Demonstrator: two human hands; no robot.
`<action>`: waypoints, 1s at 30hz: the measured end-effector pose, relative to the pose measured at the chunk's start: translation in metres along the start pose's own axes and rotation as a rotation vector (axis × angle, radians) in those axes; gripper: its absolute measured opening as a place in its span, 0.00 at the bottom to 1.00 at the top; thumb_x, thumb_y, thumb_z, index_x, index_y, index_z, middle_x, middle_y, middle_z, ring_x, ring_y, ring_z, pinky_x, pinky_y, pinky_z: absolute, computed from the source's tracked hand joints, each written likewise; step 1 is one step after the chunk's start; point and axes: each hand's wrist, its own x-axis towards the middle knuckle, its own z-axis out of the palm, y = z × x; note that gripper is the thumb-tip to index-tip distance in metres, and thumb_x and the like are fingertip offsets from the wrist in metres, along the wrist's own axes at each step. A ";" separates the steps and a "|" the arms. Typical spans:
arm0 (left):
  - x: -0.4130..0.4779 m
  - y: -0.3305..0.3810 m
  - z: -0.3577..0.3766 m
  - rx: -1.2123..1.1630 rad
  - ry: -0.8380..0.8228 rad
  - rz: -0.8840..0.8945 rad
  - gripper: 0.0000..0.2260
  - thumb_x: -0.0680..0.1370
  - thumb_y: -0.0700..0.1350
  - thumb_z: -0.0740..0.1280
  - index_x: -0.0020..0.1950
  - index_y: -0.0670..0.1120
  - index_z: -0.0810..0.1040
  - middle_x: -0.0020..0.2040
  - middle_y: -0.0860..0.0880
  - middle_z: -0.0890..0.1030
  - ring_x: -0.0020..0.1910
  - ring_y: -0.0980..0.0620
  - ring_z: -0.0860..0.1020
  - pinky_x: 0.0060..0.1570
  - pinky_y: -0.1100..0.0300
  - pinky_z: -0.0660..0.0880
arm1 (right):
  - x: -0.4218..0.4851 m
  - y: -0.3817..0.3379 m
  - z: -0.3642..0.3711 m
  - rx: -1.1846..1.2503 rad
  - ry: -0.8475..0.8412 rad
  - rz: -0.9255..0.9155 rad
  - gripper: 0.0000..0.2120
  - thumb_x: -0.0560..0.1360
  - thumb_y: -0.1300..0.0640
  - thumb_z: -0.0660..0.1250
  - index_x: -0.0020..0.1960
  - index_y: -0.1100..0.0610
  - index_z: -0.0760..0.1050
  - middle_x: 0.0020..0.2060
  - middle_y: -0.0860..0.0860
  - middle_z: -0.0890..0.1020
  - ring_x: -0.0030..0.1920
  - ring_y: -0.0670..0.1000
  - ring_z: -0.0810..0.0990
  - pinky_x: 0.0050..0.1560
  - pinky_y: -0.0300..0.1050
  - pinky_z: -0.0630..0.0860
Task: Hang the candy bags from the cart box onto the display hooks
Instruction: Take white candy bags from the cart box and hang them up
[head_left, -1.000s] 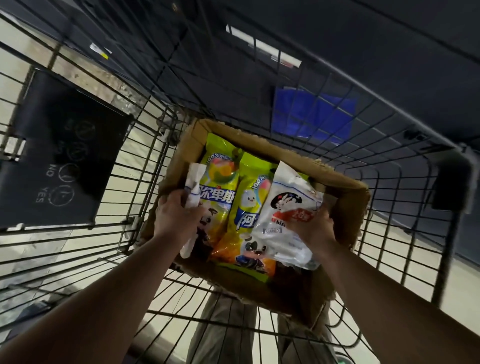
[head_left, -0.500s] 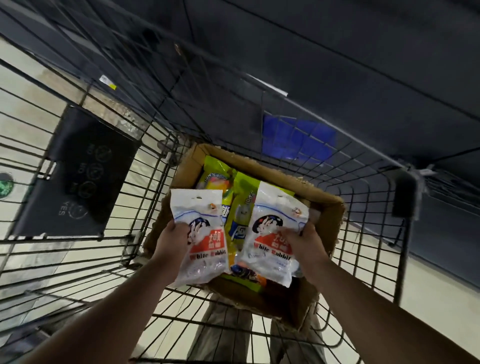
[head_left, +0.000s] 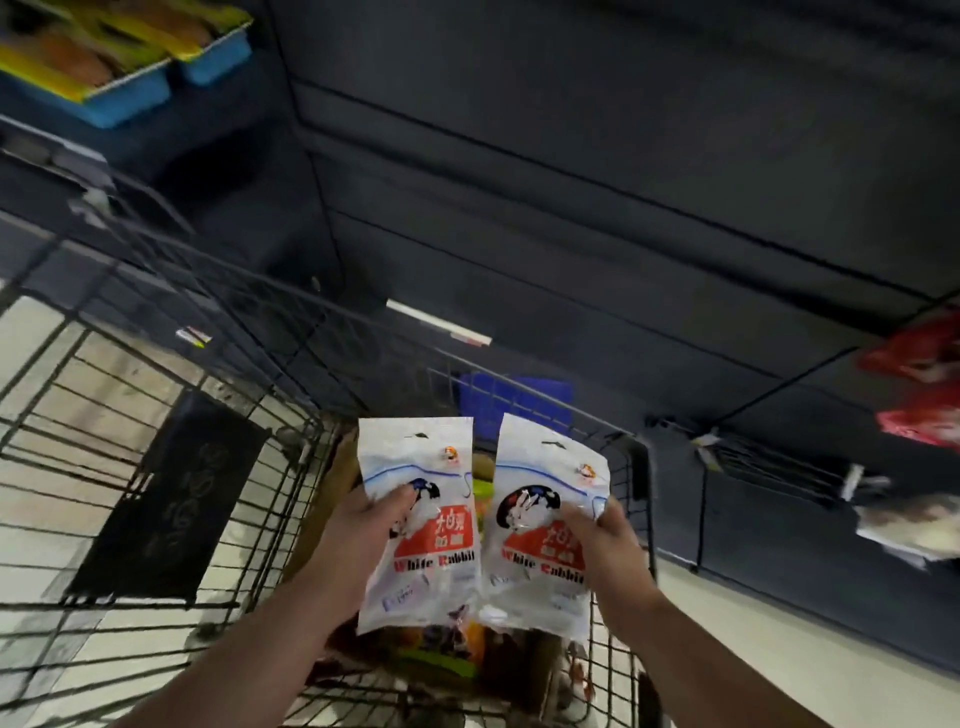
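I hold two white White Rabbit candy bags upright above the wire cart (head_left: 171, 519). My left hand (head_left: 358, 540) grips the left candy bag (head_left: 426, 561) by its left edge, thumb across the front. My right hand (head_left: 605, 545) grips the right candy bag (head_left: 540, 551) by its right edge. The two bags stand side by side, nearly touching. Below them the cardboard box (head_left: 322, 514) is mostly hidden; a strip of yellow and green bags (head_left: 441, 654) shows under the held bags. Bare display hooks (head_left: 769, 462) stick out from the dark panel at the right.
A dark display wall (head_left: 571, 182) fills the upper view. Red bags (head_left: 919, 384) and a pale bag (head_left: 904, 525) hang at the right edge. Blue trays with yellow packs (head_left: 124, 57) sit on a shelf at top left. A black sign plate (head_left: 166, 509) hangs on the cart's left side.
Both hands have lifted the two white bags up out of the box, and my view has tilted up toward the display wall, bringing the hooks and shelf trays into sight.
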 end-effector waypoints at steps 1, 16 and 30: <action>-0.005 0.007 0.006 0.015 -0.029 0.030 0.05 0.79 0.44 0.65 0.50 0.52 0.80 0.48 0.46 0.85 0.48 0.45 0.83 0.54 0.47 0.77 | -0.009 -0.005 -0.007 0.016 0.015 -0.022 0.03 0.79 0.58 0.64 0.51 0.54 0.70 0.42 0.56 0.81 0.40 0.53 0.82 0.28 0.40 0.77; -0.085 0.055 0.139 0.071 -0.412 0.143 0.07 0.79 0.44 0.65 0.54 0.46 0.81 0.46 0.42 0.86 0.45 0.42 0.84 0.45 0.47 0.80 | -0.122 -0.029 -0.142 0.279 0.374 -0.208 0.07 0.77 0.61 0.65 0.56 0.56 0.74 0.44 0.57 0.85 0.44 0.57 0.85 0.47 0.53 0.81; -0.198 -0.003 0.283 0.193 -0.602 0.157 0.07 0.78 0.44 0.67 0.54 0.43 0.80 0.45 0.40 0.86 0.41 0.41 0.84 0.43 0.46 0.80 | -0.208 0.036 -0.312 0.423 0.540 -0.310 0.06 0.78 0.63 0.63 0.53 0.56 0.76 0.43 0.58 0.85 0.43 0.58 0.84 0.47 0.55 0.82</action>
